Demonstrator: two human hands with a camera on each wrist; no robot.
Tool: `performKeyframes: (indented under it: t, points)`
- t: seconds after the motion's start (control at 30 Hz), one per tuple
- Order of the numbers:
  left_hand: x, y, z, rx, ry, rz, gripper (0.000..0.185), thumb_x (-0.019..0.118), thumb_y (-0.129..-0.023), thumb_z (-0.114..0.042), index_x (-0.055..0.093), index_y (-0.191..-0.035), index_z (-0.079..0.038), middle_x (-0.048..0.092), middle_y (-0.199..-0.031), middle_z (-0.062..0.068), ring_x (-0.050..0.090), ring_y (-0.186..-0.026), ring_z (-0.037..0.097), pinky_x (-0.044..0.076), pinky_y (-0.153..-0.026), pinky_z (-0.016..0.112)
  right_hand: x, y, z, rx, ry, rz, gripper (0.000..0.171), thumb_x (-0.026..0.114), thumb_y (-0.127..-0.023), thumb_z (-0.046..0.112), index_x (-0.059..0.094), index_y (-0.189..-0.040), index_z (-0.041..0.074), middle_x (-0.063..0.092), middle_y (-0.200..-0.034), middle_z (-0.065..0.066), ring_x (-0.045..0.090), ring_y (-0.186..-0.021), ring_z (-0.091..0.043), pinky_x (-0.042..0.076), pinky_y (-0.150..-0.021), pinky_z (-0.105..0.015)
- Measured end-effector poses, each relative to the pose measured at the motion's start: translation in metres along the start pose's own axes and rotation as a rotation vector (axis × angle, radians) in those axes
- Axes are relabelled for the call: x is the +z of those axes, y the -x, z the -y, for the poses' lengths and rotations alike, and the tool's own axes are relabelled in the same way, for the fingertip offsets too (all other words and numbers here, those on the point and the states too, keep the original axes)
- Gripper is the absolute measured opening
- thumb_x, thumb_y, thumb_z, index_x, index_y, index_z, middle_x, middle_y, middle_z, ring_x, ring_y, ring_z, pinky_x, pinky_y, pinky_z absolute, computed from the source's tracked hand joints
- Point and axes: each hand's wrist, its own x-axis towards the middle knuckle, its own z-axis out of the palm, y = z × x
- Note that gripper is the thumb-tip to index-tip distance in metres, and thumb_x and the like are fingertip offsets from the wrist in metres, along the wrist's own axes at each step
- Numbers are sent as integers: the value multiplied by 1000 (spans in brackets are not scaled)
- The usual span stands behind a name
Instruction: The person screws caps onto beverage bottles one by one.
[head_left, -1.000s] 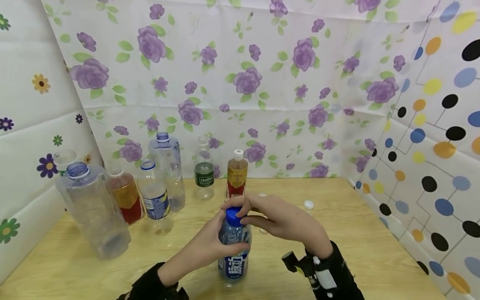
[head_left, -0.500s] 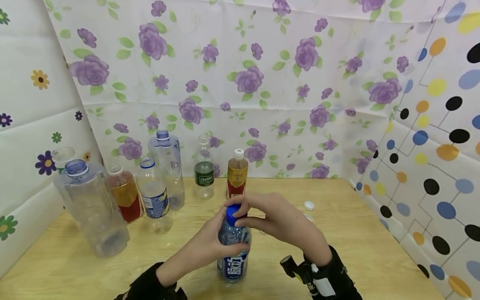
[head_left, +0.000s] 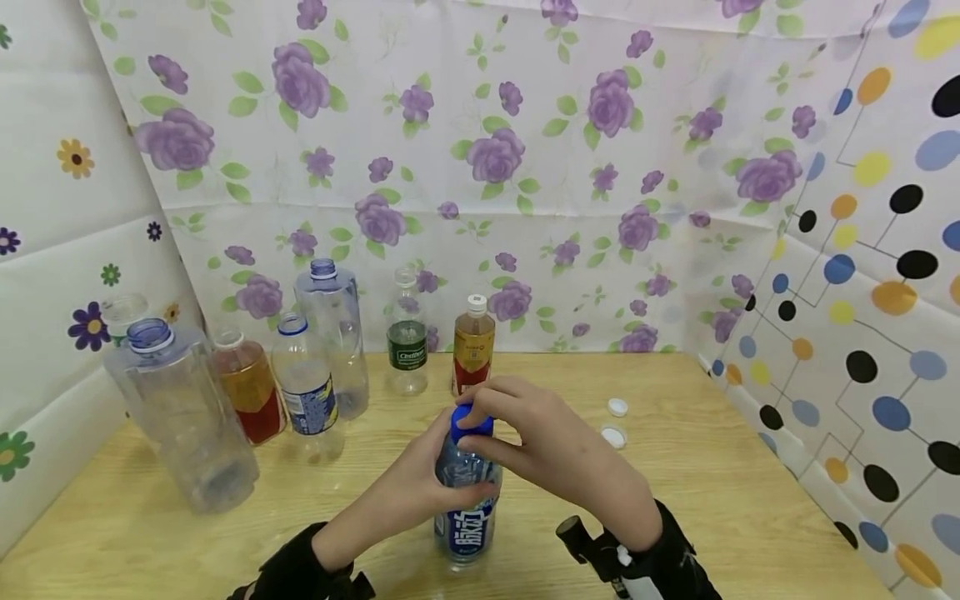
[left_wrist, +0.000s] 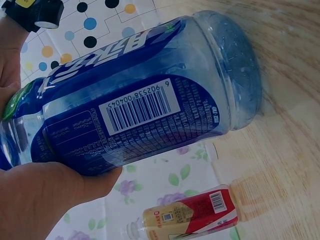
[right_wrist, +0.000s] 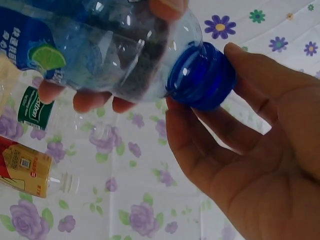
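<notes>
A clear blue plastic bottle (head_left: 467, 521) with a dark blue label stands upright on the table in the head view. My left hand (head_left: 420, 475) grips it round its upper body, thumb across the front. Several of its fingertips show on the far side in the right wrist view. On the bottle's neck sits a blue cap (right_wrist: 207, 75), pinched between the thumb and fingers of my right hand (head_left: 551, 433). The label's barcode (left_wrist: 140, 107) faces the left wrist camera.
Behind stands a tea bottle (head_left: 474, 346) with a white cap, beside a green-labelled bottle (head_left: 408, 350). Farther left are a large clear jug (head_left: 187, 425), an amber bottle (head_left: 251, 392) and a blue-labelled bottle (head_left: 310, 408). Two white caps, one a loose cap (head_left: 613, 436), lie on the right.
My right hand has shifted slightly and turned on the blue cap, uncovering the white caps to its right. The left hand keeps its grip, and the bottle stays in place.
</notes>
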Motion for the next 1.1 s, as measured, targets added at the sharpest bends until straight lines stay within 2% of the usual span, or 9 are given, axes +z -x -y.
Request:
performKeyframes:
  t: [0.1, 0.2, 0.3, 0.43, 0.57, 0.77, 0.87, 1.0, 1.1]
  points:
    - [-1, 1, 0, -2, -3, -8, 86, 76, -94, -25, 21, -160, -20, 47, -151, 10, 57, -129, 30, 51, -103, 50, -6, 2, -4, -7, -32, 69, 25, 72, -97, 15, 65, -121, 10, 62, -133, -5, 63, -120, -18, 56, -92, -27]
    - [-1, 0, -1, -11, 1, -11, 85, 76, -94, -25, 21, -159, -20, 49, -149, 10, 55, -130, 32, 51, -103, 51, -13, 5, -11, -31, -76, 131, 39, 67, -100, 11, 57, -137, 10, 51, -150, -7, 52, -136, -21, 51, -104, -33]
    - [-1, -1, -1, -8, 15, -4, 86, 76, -94, -24, 20, -160, -22, 49, -149, 10, 55, -130, 33, 51, -103, 51, -16, 7, -20, -96, -94, 163, 46, 65, -100, 6, 53, -144, 9, 47, -155, -9, 45, -142, -22, 48, -109, -36]
    - [-1, -1, -1, -8, 32, 5, 87, 75, -95, -23, 18, -160, -24, 48, -149, 10, 55, -130, 31, 51, -102, 49, -15, 8, -25, -137, -108, 186, 45, 64, -100, 4, 56, -144, 10, 51, -151, -7, 50, -138, -21, 50, -106, -34]
    - [0, 0, 0, -8, 39, 8, 88, 75, -95, -23, 17, -161, -24, 48, -149, 10, 55, -130, 30, 52, -102, 48, -13, 8, -25, -111, -136, 184, 42, 64, -100, 4, 58, -142, 11, 55, -147, -5, 55, -133, -18, 52, -103, -31]
    - [-1, -2, -1, -4, 35, 13, 87, 75, -95, -23, 18, -161, -25, 48, -149, 11, 57, -128, 31, 52, -101, 49, -8, 7, -20, -60, -104, 86, 32, 71, -96, 7, 67, -128, 10, 63, -133, -7, 66, -115, -18, 57, -89, -25]
    - [-1, -2, -2, -8, 31, 14, 86, 75, -95, -24, 20, -160, -24, 46, -150, 11, 58, -127, 30, 52, -102, 49, -6, 6, -15, -26, -65, 48, 27, 75, -94, 11, 69, -120, 11, 66, -125, -5, 68, -109, -17, 58, -84, -24]
    - [-1, -1, -1, -8, 29, 11, 86, 75, -95, -24, 20, -160, -24, 45, -152, 10, 58, -126, 30, 52, -102, 48, -5, 5, -12, 2, -51, 52, 26, 75, -94, 14, 69, -119, 12, 65, -124, -3, 67, -109, -15, 58, -85, -25]
    - [-1, -1, -1, -10, 17, 8, 88, 75, -95, -25, 17, -161, -25, 45, -153, 9, 55, -130, 29, 51, -103, 48, -7, 6, -13, -10, -87, 80, 28, 73, -96, 11, 67, -123, 13, 62, -133, -4, 63, -118, -16, 57, -90, -27]
